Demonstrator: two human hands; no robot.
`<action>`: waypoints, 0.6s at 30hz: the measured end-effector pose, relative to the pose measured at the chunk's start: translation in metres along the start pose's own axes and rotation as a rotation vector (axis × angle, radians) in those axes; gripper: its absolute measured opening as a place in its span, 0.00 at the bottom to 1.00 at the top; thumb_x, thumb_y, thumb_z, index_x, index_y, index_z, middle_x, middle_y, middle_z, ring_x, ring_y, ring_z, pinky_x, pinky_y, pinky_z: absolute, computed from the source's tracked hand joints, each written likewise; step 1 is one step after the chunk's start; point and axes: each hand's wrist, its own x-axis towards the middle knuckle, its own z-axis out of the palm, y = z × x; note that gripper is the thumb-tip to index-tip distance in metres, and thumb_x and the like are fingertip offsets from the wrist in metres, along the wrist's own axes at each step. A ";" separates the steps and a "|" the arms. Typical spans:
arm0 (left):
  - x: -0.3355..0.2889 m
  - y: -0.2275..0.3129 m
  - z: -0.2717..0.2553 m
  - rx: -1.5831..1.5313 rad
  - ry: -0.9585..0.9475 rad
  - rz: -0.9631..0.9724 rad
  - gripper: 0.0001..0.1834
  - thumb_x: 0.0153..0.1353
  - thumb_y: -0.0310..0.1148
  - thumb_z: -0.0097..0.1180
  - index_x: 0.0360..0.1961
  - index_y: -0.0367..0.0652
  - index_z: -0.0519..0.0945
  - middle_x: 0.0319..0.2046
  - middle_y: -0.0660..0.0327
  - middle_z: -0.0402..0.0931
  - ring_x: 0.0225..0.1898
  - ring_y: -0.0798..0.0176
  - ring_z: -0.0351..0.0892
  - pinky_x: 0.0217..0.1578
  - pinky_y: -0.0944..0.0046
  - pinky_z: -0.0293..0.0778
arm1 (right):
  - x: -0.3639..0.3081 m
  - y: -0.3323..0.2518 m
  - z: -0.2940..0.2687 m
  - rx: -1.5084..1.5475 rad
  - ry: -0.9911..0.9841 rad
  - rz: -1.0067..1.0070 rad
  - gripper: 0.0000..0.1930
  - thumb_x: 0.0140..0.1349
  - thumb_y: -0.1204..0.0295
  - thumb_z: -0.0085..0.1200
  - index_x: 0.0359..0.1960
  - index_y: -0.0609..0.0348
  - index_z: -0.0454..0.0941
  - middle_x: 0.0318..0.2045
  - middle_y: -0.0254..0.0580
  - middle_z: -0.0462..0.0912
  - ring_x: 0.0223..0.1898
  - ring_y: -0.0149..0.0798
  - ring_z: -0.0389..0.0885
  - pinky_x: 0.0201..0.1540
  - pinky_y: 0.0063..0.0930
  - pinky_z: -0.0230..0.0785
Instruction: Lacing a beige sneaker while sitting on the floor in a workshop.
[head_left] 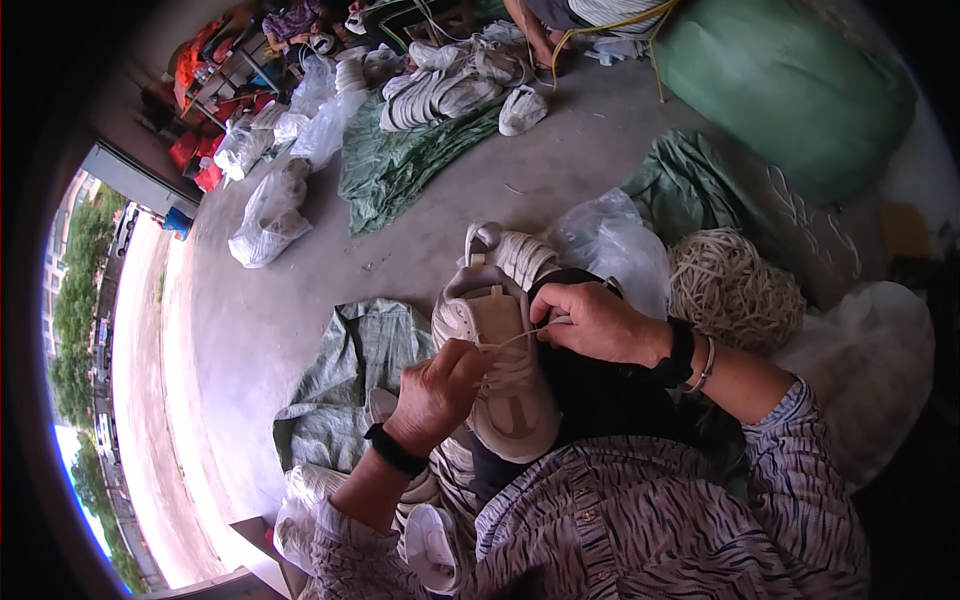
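A cream-coloured sneaker (512,408) rests on my dark-trousered lap, its toe toward me and its heel loop pointing away. A thin pale shoelace (515,341) runs across its upper, partly threaded through the eyelets. My left hand (437,390) is closed in a pinch on the lace at the shoe's left side. On the right side, my right hand (598,322) pinches another stretch of the same lace between thumb and forefinger. The tongue stands up between the two eyelet rows. My fingers cover some of the eyelets.
A tangled heap of pale laces (735,290) lies to my right, beside clear plastic bags (612,240). Stacked shoes (522,258) sit just past my lap, and a loose shoe (432,548) is at lower left. Farther off are piled shoes (450,92) and a big green sack (790,90).
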 end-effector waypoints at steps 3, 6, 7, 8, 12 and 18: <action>-0.014 0.005 0.039 0.021 0.208 -0.167 0.11 0.49 0.26 0.60 0.34 0.50 0.75 0.31 0.63 0.73 0.25 0.58 0.78 0.22 0.61 0.74 | -0.002 -0.010 -0.006 0.155 -0.088 0.242 0.04 0.58 0.77 0.53 0.34 0.63 0.74 0.21 0.35 0.78 0.21 0.23 0.74 0.24 0.18 0.64; -0.035 0.011 0.057 -0.012 0.344 -0.321 0.09 0.52 0.28 0.60 0.34 0.50 0.76 0.28 0.63 0.73 0.25 0.59 0.77 0.22 0.60 0.72 | -0.012 0.012 -0.018 0.429 -0.079 0.278 0.04 0.58 0.77 0.53 0.34 0.64 0.74 0.21 0.32 0.75 0.18 0.20 0.69 0.20 0.14 0.58; -0.042 0.015 0.056 -0.008 0.305 -0.312 0.09 0.52 0.28 0.59 0.36 0.50 0.76 0.28 0.63 0.73 0.26 0.58 0.77 0.22 0.59 0.72 | -0.018 0.016 -0.023 0.546 -0.032 0.321 0.05 0.59 0.76 0.53 0.34 0.64 0.75 0.20 0.31 0.74 0.17 0.20 0.67 0.18 0.13 0.55; -0.046 0.020 0.055 -0.005 0.273 -0.309 0.10 0.52 0.29 0.59 0.37 0.50 0.77 0.27 0.62 0.73 0.26 0.58 0.77 0.22 0.59 0.72 | -0.025 0.015 -0.028 0.592 -0.040 0.372 0.05 0.59 0.75 0.53 0.34 0.64 0.75 0.20 0.31 0.73 0.17 0.19 0.67 0.16 0.12 0.53; -0.037 0.011 0.044 -0.261 0.413 -0.450 0.15 0.51 0.27 0.58 0.42 0.49 0.78 0.28 0.61 0.73 0.27 0.56 0.77 0.26 0.61 0.74 | -0.054 0.025 -0.048 0.571 0.045 0.549 0.06 0.61 0.74 0.51 0.34 0.64 0.76 0.16 0.31 0.74 0.13 0.21 0.66 0.15 0.14 0.55; 0.004 0.017 0.011 0.057 0.100 -0.263 0.11 0.49 0.35 0.62 0.34 0.48 0.76 0.24 0.63 0.69 0.28 0.57 0.77 0.24 0.58 0.71 | -0.067 0.050 -0.065 -0.454 0.292 0.260 0.08 0.61 0.77 0.44 0.38 0.65 0.75 0.19 0.41 0.78 0.22 0.37 0.77 0.27 0.29 0.68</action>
